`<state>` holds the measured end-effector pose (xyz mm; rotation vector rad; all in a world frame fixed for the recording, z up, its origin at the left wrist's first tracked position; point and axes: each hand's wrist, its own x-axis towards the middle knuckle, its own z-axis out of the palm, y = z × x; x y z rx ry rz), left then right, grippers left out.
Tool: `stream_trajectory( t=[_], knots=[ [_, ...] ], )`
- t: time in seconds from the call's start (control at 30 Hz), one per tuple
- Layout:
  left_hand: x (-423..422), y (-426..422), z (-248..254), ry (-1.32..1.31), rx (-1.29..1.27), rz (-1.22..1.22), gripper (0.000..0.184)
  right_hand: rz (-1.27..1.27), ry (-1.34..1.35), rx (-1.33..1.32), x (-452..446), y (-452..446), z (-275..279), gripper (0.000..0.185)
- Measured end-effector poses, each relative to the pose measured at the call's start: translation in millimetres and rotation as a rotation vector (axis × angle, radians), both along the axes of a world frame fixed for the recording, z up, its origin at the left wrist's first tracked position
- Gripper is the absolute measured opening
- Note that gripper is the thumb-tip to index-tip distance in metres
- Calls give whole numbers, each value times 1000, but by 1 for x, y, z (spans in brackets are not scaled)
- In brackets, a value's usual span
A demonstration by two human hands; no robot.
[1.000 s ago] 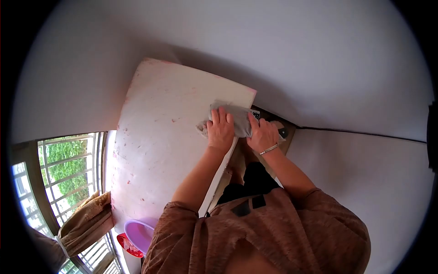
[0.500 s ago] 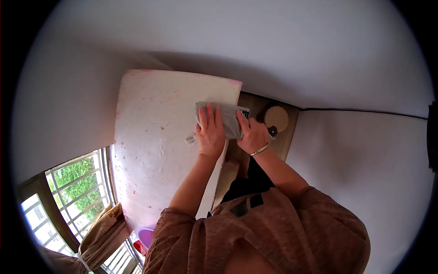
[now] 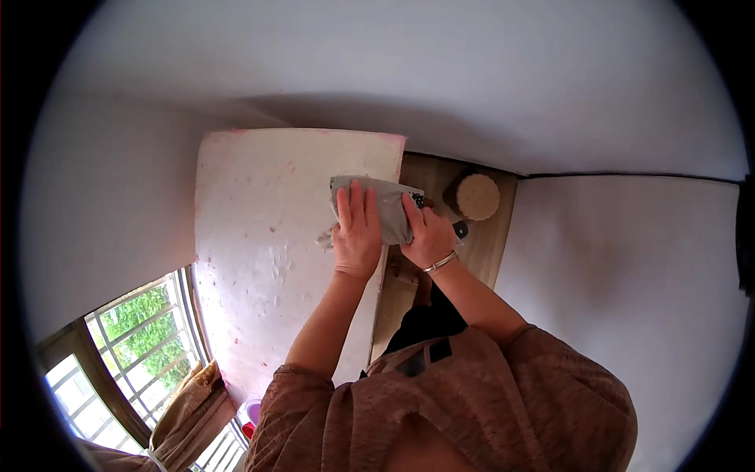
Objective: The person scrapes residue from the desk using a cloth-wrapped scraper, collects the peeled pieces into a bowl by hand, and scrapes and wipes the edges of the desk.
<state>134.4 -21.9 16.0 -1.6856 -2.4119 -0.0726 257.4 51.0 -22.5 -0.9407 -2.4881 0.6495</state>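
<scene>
A grey plastic parcel bag (image 3: 393, 206) with a black-and-white printed label (image 3: 418, 200) lies at the right edge of a pale, stained tabletop (image 3: 267, 204). My left hand (image 3: 359, 237) rests flat on the bag's left part, fingers stretched out. With my right hand (image 3: 429, 238), a bracelet on its wrist, I grip the bag's right end, which juts past the table edge. Beside that hand shows a small black round thing (image 3: 461, 229) with a pale centre, its kind unclear. A crumpled greyish scrap (image 3: 324, 238) sits at the bag's lower left.
Walls (image 3: 472, 86) close in behind the table and on the right. On the floor (image 3: 491, 236) stands a round, tan-topped stool or container (image 3: 477, 197). To the left are a barred window (image 3: 145, 330), a tied brown curtain (image 3: 189, 417) and a purple tub (image 3: 252, 410).
The view has shifted a little, so the table and stool-like thing sit differently in it. Both hands and the bag appear slightly further left, with the same hold.
</scene>
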Motion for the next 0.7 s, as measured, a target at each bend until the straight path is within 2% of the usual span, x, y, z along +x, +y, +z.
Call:
stream_trajectory(
  t=[0.2, 0.3, 0.5, 0.7],
  knots=[
    [-8, 16, 10, 68, 20, -19, 43, -49, 115, 24, -17, 12, -8, 77],
    [1, 7, 13, 71, -77, -42, 44, -79, 173, -8, -7, -6, -17, 77],
    [-7, 18, 7, 135, -50, -76, 46, -57, 140, 64, -17, 10, -27, 77],
    [-1, 14, 13, 49, -38, -47, 46, -61, 106, 11, -9, 2, -19, 79]
  ],
)
